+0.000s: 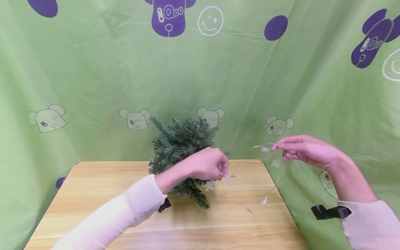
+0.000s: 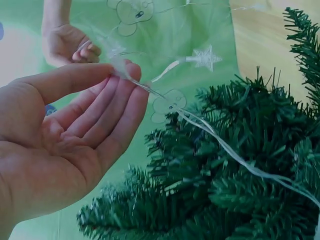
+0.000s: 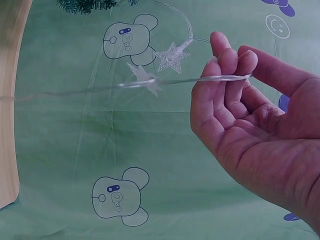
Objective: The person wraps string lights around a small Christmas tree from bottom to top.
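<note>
Both hands point(image 1: 209, 163) point(image 1: 307, 150) raised — pinching star str. point(image 3: 172, 58)

Place looked curtained-off, booth-like; kind of building could not be told. Green cartoon-print curtain point(image 1: 93, 76) hung across upper frame and down both sides, winking smiley point(image 1: 210, 21) near top centre; light wood-grain tabletop point(image 1: 237, 225) filled lower centre.

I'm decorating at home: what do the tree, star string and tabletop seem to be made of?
Tree: probably matt plastic; its needles look like thin cut strips. Star string: likely clear, glossy plastic; its stars look translucent and ridged, its cord shiny. Tabletop: smooth wood or wood-effect laminate; pale grain shows, but I can't tell which.
</note>
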A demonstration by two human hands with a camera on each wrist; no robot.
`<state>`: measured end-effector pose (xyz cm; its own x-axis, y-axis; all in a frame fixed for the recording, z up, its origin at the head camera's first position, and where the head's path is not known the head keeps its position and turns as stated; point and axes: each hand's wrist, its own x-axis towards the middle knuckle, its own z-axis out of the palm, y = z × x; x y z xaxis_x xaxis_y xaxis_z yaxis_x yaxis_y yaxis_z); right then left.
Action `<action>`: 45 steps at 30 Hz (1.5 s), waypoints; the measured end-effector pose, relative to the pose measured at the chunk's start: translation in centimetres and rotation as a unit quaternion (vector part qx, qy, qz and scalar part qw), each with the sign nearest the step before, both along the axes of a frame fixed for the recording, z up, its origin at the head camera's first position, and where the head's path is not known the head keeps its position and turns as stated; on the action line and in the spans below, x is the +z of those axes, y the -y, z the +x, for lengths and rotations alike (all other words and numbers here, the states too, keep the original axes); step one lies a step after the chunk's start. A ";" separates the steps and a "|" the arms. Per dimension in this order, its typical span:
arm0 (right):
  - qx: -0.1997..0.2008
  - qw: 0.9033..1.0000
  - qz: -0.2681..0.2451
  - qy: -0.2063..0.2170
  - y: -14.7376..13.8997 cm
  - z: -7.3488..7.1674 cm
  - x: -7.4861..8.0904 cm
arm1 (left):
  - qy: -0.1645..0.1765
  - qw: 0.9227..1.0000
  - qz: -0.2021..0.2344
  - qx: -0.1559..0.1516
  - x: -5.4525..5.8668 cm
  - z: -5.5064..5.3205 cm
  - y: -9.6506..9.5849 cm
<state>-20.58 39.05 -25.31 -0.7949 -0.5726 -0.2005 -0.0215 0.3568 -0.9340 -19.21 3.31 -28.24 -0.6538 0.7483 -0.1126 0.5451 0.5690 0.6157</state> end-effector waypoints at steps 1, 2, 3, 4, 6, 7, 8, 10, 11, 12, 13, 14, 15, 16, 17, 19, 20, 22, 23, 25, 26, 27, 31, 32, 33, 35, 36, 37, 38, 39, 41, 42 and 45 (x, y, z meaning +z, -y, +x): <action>-0.001 1.000 0.001 -0.001 0.0 0.0 0.0 | -0.004 1.000 -0.009 -0.008 -0.1 0.0 -0.2; -0.002 1.000 0.001 -0.001 0.0 0.0 0.1 | -0.009 1.000 -0.016 -0.015 -0.2 0.0 -0.4; -0.004 1.000 0.001 -0.002 0.0 0.1 0.1 | -0.012 0.999 -0.024 -0.022 -0.3 0.0 -0.7; -0.005 1.000 0.002 -0.003 0.0 0.1 0.1 | -0.012 0.999 -0.031 -0.026 -0.4 0.0 -0.9; -0.003 1.000 0.003 -0.004 0.0 0.1 0.0 | -0.007 0.999 -0.044 -0.028 -0.7 0.0 -1.4; -0.002 1.000 0.003 -0.005 0.0 0.1 0.0 | -0.005 0.998 -0.051 -0.025 -0.8 -0.1 -1.7; 0.000 1.000 0.003 -0.004 0.0 0.0 0.0 | -0.009 0.998 -0.058 -0.022 -1.0 -0.2 -1.9; 0.003 1.000 0.001 -0.003 0.0 0.0 -0.1 | -0.030 0.997 -0.071 -0.014 -1.3 -0.6 -2.3; 0.005 1.000 -0.001 -0.002 0.0 0.0 -0.2 | -0.045 0.996 -0.074 -0.010 -1.5 -0.8 -2.4; 0.005 1.000 -0.001 -0.001 0.0 0.0 -0.2 | -0.062 0.995 -0.078 -0.007 -1.6 -1.1 -2.5; 0.005 1.000 -0.001 0.000 0.0 0.0 -0.2 | -0.078 0.994 -0.078 -0.005 -1.6 -1.2 -2.5; 0.005 1.000 -0.001 0.002 0.0 0.1 -0.2 | -0.094 0.993 -0.078 -0.003 -1.6 -1.4 -2.5; 0.004 1.000 0.000 0.002 0.0 0.1 -0.2 | -0.103 0.992 -0.075 -0.001 -1.6 -1.5 -2.5; 0.002 1.000 0.001 0.003 0.0 0.1 -0.2 | -0.108 0.992 -0.072 0.003 -1.6 -1.6 -2.5; 0.002 1.000 0.003 0.002 0.0 0.2 -0.2 | -0.111 0.991 -0.070 0.004 -1.6 -1.6 -2.5; 0.001 1.000 0.004 0.002 -0.1 0.2 -0.2 | -0.115 0.991 -0.066 0.006 -1.5 -1.6 -2.5; 0.001 1.000 0.004 0.003 -0.1 0.3 -0.2 | -0.118 0.991 -0.065 0.010 -1.4 -1.6 -2.6; 0.002 1.000 0.001 0.003 -0.1 0.3 -0.2 | -0.126 0.990 -0.061 0.020 -1.3 -1.5 -2.6; 0.004 1.000 0.001 0.004 -0.1 0.3 -0.2 | -0.131 0.989 -0.060 0.025 -1.3 -1.5 -2.7; 0.006 1.000 -0.002 0.008 -0.1 0.3 -0.3 | -0.144 0.987 -0.058 0.034 -1.3 -1.4 -2.8; 0.006 1.000 -0.002 0.009 -0.1 0.3 -0.3 | -0.154 0.986 -0.060 0.037 -1.4 -1.4 -2.9; 0.006 1.000 -0.002 0.011 -0.2 0.3 -0.4 | -0.162 0.984 -0.061 0.038 -1.5 -1.4 -3.0; 0.006 1.000 -0.001 0.015 -0.2 0.4 -0.4 | -0.189 0.979 -0.068 0.039 -2.1 -1.2 -3.0; 0.006 1.000 -0.001 0.015 -0.3 0.4 -0.4 | -0.196 0.977 -0.070 0.040 -2.3 -1.2 -3.0; 0.008 1.000 -0.001 0.015 -0.3 0.4 -0.4 | -0.200 0.976 -0.070 0.042 -2.4 -1.2 -3.0; 0.010 1.000 -0.001 0.015 -0.3 0.4 -0.4 | -0.206 0.975 -0.073 0.044 -2.6 -1.2 -3.1; 0.011 1.000 -0.001 0.015 -0.3 0.4 -0.4 | -0.209 0.974 -0.073 0.046 -2.6 -1.3 -3.1; 0.013 1.000 -0.001 0.014 -0.4 0.4 -0.5 | -0.211 0.974 -0.073 0.048 -2.6 -1.3 -3.1; 0.015 1.000 -0.001 0.014 -0.4 0.4 -0.5 | -0.215 0.973 -0.073 0.049 -2.7 -1.3 -3.1; 0.016 1.000 -0.002 0.013 -0.4 0.4 -0.5 | -0.218 0.972 -0.074 0.050 -2.7 -1.3 -3.2; 0.018 1.000 -0.002 0.013 -0.5 0.4 -0.5 | -0.220 0.971 -0.077 0.052 -2.9 -1.3 -3.2; 0.019 1.000 -0.003 0.013 -0.5 0.4 -0.5 | -0.221 0.971 -0.078 0.053 -2.9 -1.3 -3.2; 0.017 1.000 -0.003 0.015 -0.6 0.5 -0.6 | -0.207 0.973 -0.084 0.050 -3.1 -1.2 -3.3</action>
<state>-20.10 39.68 -25.90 -0.7692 -0.6000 -0.2199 -0.0060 0.3509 -0.9364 -20.38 6.58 -31.32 -0.7382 0.6719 0.0600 0.6629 0.7061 0.2490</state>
